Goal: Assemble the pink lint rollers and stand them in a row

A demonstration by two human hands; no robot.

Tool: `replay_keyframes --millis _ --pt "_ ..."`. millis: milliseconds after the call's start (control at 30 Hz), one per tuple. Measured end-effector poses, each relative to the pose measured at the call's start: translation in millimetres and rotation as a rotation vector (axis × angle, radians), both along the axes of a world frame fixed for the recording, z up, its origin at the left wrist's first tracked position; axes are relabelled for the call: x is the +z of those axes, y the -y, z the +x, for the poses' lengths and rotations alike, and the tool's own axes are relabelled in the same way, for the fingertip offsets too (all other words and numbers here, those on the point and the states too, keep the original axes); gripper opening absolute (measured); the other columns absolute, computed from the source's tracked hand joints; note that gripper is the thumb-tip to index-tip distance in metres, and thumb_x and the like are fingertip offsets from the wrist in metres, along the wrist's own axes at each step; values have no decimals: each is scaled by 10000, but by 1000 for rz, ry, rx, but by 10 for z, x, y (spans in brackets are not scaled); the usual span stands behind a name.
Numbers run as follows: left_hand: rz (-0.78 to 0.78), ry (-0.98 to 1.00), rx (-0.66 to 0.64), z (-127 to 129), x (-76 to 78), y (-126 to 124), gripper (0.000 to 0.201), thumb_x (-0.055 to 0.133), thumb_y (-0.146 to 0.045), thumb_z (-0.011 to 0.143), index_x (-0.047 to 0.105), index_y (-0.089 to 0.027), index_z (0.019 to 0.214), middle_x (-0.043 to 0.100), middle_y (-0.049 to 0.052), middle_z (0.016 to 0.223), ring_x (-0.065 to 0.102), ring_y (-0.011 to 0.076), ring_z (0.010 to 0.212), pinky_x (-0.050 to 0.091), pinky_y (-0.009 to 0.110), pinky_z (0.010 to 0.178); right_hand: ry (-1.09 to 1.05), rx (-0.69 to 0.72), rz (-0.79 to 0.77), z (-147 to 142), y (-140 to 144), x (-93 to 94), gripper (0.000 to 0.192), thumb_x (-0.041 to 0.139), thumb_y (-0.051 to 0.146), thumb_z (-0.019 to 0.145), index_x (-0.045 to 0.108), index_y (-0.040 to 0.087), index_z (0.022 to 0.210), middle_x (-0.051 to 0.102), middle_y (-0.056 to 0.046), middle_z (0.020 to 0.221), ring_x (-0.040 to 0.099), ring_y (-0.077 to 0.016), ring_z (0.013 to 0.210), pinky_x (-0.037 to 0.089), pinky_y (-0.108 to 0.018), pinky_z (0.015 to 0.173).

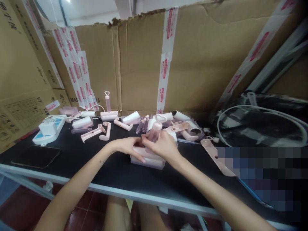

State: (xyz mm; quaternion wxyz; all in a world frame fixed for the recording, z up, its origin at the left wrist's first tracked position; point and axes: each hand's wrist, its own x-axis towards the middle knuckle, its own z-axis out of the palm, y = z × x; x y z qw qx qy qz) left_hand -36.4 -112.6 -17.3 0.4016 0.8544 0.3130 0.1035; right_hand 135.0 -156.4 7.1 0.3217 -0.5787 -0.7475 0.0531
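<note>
Beyond the hands (166, 146), white tubes (131, 117) and pink brackets (105, 131) clutter the table (108, 175).

what looks like a small workshop: a metal-edged black workbench (108, 173) scattered with matching pink plastic parts (92, 133) and white tubes (131, 117), a power strip (38, 138) at left, taped cardboard (139, 64) standing behind, dark red floor tiles (79, 213) below.

Your black tabletop (72, 150) with a pale metal edge (115, 190), a dark phone (36, 156) lying flat at your left, a white-and-blue power strip (43, 140) just behind it, white cylinders (83, 122) and pink brackets (93, 132) scattered toward the back, a long pink piece (216, 157) at your right
</note>
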Motion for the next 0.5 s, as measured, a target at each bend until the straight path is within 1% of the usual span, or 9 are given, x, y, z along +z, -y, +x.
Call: replay_keyframes --millis 33,100,167,267,333,367,433,500 --pt "-6 -2 5 -11 7 2 703 761 -465 553 523 -171 1145 577 89 1159 528 281 1099 375 387 964 35 -44 25 -19 5 -4 331 541 378 721 552 185 453 561 -31 421 575 -188 483 343 -254 457" --pt "22 14 53 -21 24 6 774 782 -484 504 504 -176 1158 540 104 1205 505 297 1122 364 404 977 84 -86 71 -41 19 -18 377 520 408 735 531 188 429 549 -36 404 570 -191 467 324 -257 452" --pt "102 91 129 13 43 22 766 750 -526 537 477 -189 1168 475 113 1261 444 301 1181 323 426 1013 105 -75 112 -43 38 -41 350 507 420 747 585 188 497 587 -40 450 588 -196 493 329 -254 466" --pt "260 276 278 175 65 95 675 660 -581 629 449 -185 1133 422 128 1258 351 293 1236 262 446 1050 136 -77 198 -10 74 -77 309 503 428 751 644 180 635 650 -56 561 601 -196 521 327 -249 469" --pt "352 361 411 314 76 172 718 670 -603 601 418 -175 1119 400 147 1246 324 303 1241 255 455 1049 163 -55 245 24 91 -93 271 506 406 747 663 185 729 678 -56 628 610 -198 547 337 -248 480" --pt "383 382 467 374 86 212 753 684 -609 576 401 -171 1119 392 155 1245 323 310 1239 259 458 1044 169 -38 257 42 94 -97 254 510 387 741 668 193 786 689 -51 659 617 -202 567 349 -248 492" --pt "402 388 529 453 125 281 775 687 -611 569 379 -166 1124 417 157 1221 370 312 1203 293 463 1016 168 -12 248 69 90 -100 247 514 364 733 665 206 848 698 -45 692 631 -216 604 372 -255 519" --pt "427 387 563 483 197 321 793 702 -597 558 369 -163 1133 450 151 1192 416 314 1161 324 466 985 154 -6 200 79 74 -94 218 515 352 730 661 202 792 686 -48 664 634 -227 608 380 -263 522"
